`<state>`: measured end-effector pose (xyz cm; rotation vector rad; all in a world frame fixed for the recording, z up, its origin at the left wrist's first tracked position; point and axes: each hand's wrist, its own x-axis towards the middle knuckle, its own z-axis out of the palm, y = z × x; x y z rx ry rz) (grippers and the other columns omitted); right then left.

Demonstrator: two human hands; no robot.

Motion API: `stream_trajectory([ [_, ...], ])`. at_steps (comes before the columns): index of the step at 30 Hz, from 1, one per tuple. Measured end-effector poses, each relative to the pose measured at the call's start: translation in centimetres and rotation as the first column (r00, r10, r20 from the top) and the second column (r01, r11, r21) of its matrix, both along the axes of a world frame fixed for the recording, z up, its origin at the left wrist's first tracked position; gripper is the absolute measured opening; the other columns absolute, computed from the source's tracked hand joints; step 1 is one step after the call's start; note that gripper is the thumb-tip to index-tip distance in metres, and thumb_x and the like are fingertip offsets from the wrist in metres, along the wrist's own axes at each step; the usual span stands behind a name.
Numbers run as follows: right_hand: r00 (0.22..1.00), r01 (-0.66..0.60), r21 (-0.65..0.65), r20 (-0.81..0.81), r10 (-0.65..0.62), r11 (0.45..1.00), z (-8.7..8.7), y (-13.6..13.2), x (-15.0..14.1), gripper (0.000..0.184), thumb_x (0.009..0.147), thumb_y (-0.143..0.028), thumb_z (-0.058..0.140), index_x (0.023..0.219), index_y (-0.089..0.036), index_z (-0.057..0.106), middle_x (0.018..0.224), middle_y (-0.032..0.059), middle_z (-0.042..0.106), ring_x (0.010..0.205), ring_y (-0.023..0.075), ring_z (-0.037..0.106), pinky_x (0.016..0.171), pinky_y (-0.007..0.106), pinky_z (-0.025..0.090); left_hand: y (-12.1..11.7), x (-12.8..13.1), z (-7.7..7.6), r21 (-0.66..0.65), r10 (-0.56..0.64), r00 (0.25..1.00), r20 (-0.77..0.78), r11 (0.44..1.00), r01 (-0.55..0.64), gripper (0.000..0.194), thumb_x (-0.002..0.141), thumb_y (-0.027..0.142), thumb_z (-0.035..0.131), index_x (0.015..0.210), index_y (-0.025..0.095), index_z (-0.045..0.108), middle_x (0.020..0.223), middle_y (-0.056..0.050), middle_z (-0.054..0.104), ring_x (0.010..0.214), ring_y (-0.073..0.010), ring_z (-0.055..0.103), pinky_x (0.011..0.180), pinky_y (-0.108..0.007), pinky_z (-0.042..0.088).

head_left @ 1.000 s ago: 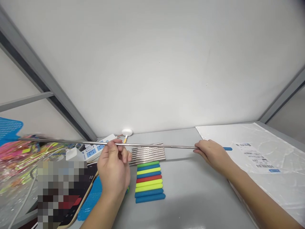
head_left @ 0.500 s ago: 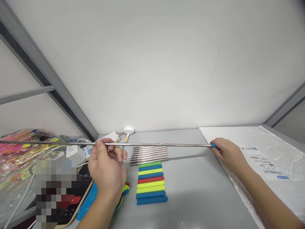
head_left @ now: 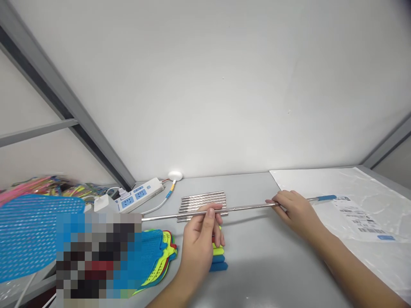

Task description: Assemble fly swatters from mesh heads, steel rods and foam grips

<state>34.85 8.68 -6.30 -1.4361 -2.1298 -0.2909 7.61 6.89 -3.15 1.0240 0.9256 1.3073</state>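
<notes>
A fly swatter with a metal telescopic rod (head_left: 247,208) lies across my view. Its blue mesh head (head_left: 35,235) is at far left and its blue handle (head_left: 326,198) at right; pixelation hides where rod meets head. My left hand (head_left: 199,241) pinches the rod between thumb and fingers near the middle. Farther right, my right hand (head_left: 295,216) is closed on the rod, short of the handle. Behind the left hand lie a row of loose metal rods (head_left: 204,197) and coloured grips (head_left: 218,259), partly covered. Blue, yellow and red swatter heads (head_left: 156,246) are stacked left of it.
A white power strip (head_left: 139,196) with plugs and a cable stands at the back left, beside a round white device (head_left: 175,176). Bagged colourful items (head_left: 35,188) lie far left. A clear plastic bag with a label (head_left: 362,214) covers the table's right side. A wall rises behind.
The swatter has shifted right, bringing its blue head into view. My left hand has moved right along with it. My right hand has gone from the handle to the metal rod.
</notes>
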Motion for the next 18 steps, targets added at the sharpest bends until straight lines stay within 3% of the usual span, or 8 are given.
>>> stream_trajectory([
  [3,0.999,0.027,0.025,-0.033,-0.026,0.999,-0.2,0.0,0.5,0.027,0.097,-0.03,0.048,0.071,-0.022,0.048,0.062,-0.0006,0.049,0.058,0.0151,0.041,0.058,0.029,0.03,0.3,-0.3,0.0,-0.017,0.041,0.998,0.052,0.999,-0.041,0.039,0.088,0.053,0.061,0.102,0.018,0.068,0.072,0.001,0.056,0.043,-0.0056,0.044,0.048,-0.024,0.046],
  [11,0.978,0.192,0.061,-0.095,-0.186,0.979,0.1,0.1,3.3,0.036,0.096,-0.037,0.05,0.064,-0.023,0.04,0.058,-0.0018,0.045,0.056,0.0157,0.039,0.059,0.03,0.03,2.1,-2.0,1.3,0.067,0.267,0.932,0.246,0.954,-0.291,0.032,0.091,0.05,0.058,0.093,0.019,0.066,0.062,0.006,0.048,0.039,-0.0044,0.033,0.04,-0.021,0.042],
  [14,0.982,0.165,0.055,-0.097,-0.159,0.985,0.3,0.2,3.4,0.035,0.096,-0.037,0.05,0.066,-0.023,0.039,0.057,-0.0031,0.045,0.055,0.0148,0.038,0.066,0.032,0.033,2.2,-1.9,1.3,0.059,0.219,0.951,0.216,0.97,-0.237,0.032,0.087,0.05,0.062,0.092,0.018,0.066,0.064,0.006,0.048,0.04,-0.0038,0.033,0.04,-0.02,0.042],
  [18,0.996,0.084,0.054,-0.048,-0.081,0.995,-0.1,0.0,1.8,0.035,0.096,-0.034,0.051,0.065,-0.023,0.039,0.058,-0.0033,0.045,0.054,0.0142,0.037,0.064,0.032,0.032,1.8,-1.1,0.2,-0.031,-0.064,0.996,0.06,0.997,0.066,0.04,0.084,0.054,0.064,0.1,0.016,0.069,0.065,0.004,0.052,0.04,-0.0044,0.037,0.041,-0.022,0.045],
])
